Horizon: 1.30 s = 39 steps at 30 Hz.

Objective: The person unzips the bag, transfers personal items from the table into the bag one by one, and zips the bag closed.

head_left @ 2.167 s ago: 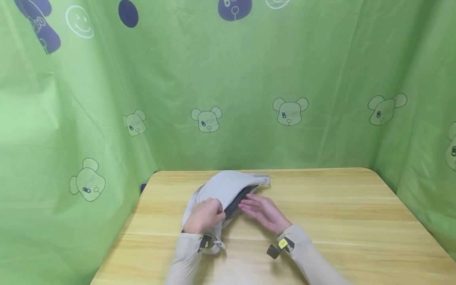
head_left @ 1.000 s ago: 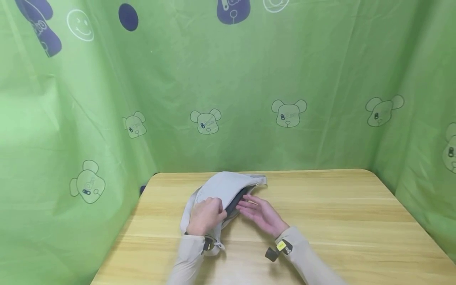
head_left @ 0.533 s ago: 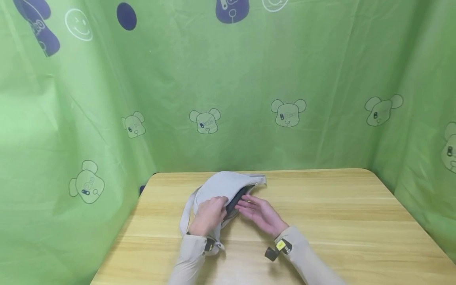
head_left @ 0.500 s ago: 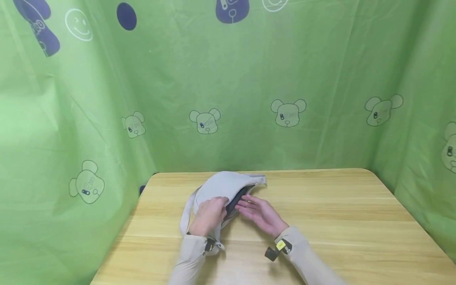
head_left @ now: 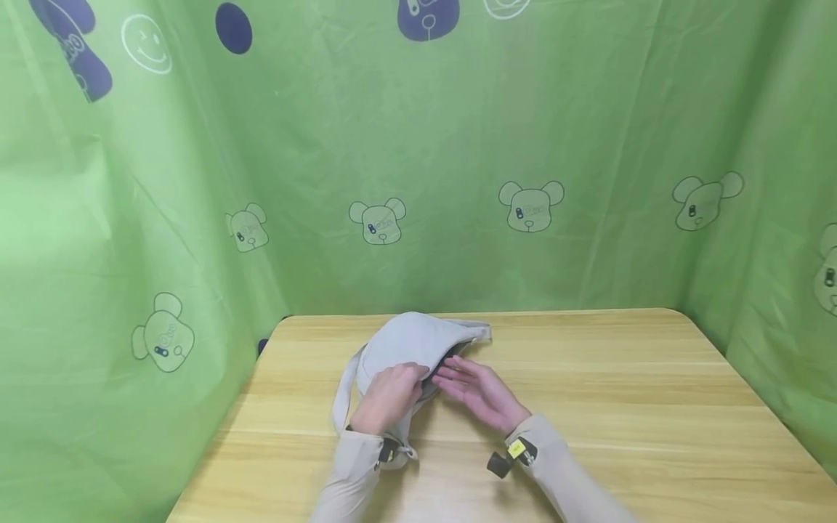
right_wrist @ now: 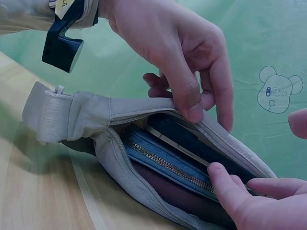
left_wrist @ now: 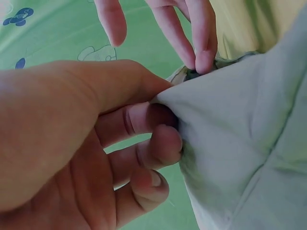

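A light grey waist bag (head_left: 402, 345) lies tilted on the table, its zip opening facing the right hand. The left hand (head_left: 391, 396) pinches the upper rim of the opening between thumb and fingers, as the left wrist view shows up close. Fingers of the right hand (head_left: 484, 396) are extended, their tips at the mouth of the bag. Inside, the right wrist view shows a blue zipped pouch (right_wrist: 160, 160) with a brass-coloured zip. Beside it is a dark flat object (right_wrist: 189, 141) with a pale edge, and one right fingertip overlaps the pouch's end.
The wooden table (head_left: 621, 407) carries the bag near its left half. A bag strap (head_left: 344, 392) loops out on the left. Green printed curtains (head_left: 458, 131) enclose the back and both sides. A black camera mount (head_left: 500, 465) sticks out from the right wrist.
The left hand has shifted slightly right along the rim, drawing the bag's upper panel with it, so the dark opening looks narrower from above. The right hand has barely moved.
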### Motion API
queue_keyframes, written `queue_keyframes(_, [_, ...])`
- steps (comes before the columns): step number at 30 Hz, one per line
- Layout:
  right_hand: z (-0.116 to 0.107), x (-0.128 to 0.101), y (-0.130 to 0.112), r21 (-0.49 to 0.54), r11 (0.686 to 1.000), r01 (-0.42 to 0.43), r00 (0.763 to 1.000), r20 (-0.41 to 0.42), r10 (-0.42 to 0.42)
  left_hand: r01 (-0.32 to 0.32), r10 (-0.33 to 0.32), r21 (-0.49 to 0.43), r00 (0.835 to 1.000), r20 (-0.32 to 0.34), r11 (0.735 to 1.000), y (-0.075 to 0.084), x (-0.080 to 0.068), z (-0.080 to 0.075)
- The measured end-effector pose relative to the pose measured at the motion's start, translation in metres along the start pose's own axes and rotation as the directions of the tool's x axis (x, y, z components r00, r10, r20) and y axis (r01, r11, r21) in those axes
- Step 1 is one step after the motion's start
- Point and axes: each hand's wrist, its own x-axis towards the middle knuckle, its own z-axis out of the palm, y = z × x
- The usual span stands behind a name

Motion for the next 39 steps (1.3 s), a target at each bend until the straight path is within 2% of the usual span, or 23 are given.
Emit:
queue_keyframes(5, [-0.001, 0.001, -0.001, -0.012, 1.0, 0.002, 1.0, 0.025, -0.001, -0.026, 0.026, -0.017, 1.0, 0.004, 1.0, 0.0, 0.0, 0.0])
queue_keyframes(12, [-0.006, 0.004, -0.002, -0.009, 1.0, -0.008, 0.997, 0.075, 0.009, -0.082, 0.081, -0.086, 0.997, -0.017, 0.993, -0.003, -0.002, -0.001])
queue_keyframes(15, [-0.006, 0.006, -0.002, 0.047, 0.999, -0.017, 0.997, 0.082, 0.013, -0.091, 0.089, -0.105, 0.996, -0.022, 0.99, -0.005, -0.003, -0.001])
queue_keyframes(21, [-0.005, 0.01, 0.0, 0.176, 0.983, -0.047, 0.989, 0.149, 0.021, -0.107, 0.105, -0.125, 0.994, -0.018, 0.986, -0.006, -0.003, -0.002])
queue_keyframes(35, [-0.005, 0.015, 0.006, 0.225, 0.97, -0.09, 0.983, 0.176, 0.051, -0.064, 0.069, -0.15, 0.997, 0.028, 0.987, -0.003, -0.003, -0.004])
queue_keyframes(37, [-0.006, 0.014, 0.006, 0.201, 0.976, -0.083, 0.987, 0.154, 0.052, -0.047, 0.053, -0.148, 0.998, 0.039, 0.988, -0.002, -0.002, -0.003])
queue_keyframes(39, [-0.008, 0.012, 0.005, 0.119, 0.99, -0.071, 0.99, 0.128, 0.056, -0.03, 0.038, -0.141, 0.998, 0.052, 0.99, -0.001, -0.002, -0.002])
